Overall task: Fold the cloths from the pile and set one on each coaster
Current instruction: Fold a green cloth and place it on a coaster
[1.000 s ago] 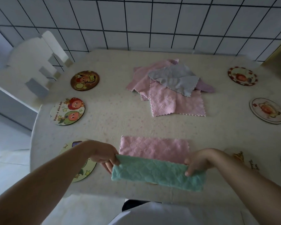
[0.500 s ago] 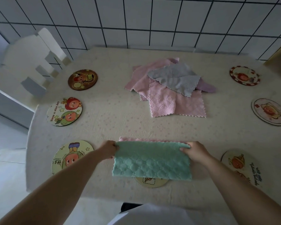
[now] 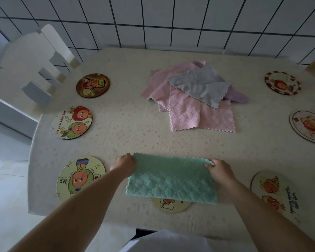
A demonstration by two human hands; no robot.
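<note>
White tiled wall (image 3: pixel 171 20), white chair (image 3: pixel 31 57)

A white chair (image 3: pixel 28 70) stood at ten o'clock, beside the table (image 3: pixel 127 135) with its pale cloth. A tiled wall (image 3: pixel 171 22) ran along twelve o'clock.

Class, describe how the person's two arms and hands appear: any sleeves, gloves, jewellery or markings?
Both forearms are bare to the frame edge, with no sleeves showing. The left hand and right hand wear no gloves, rings, watch or bracelets. No markings are visible.
</note>
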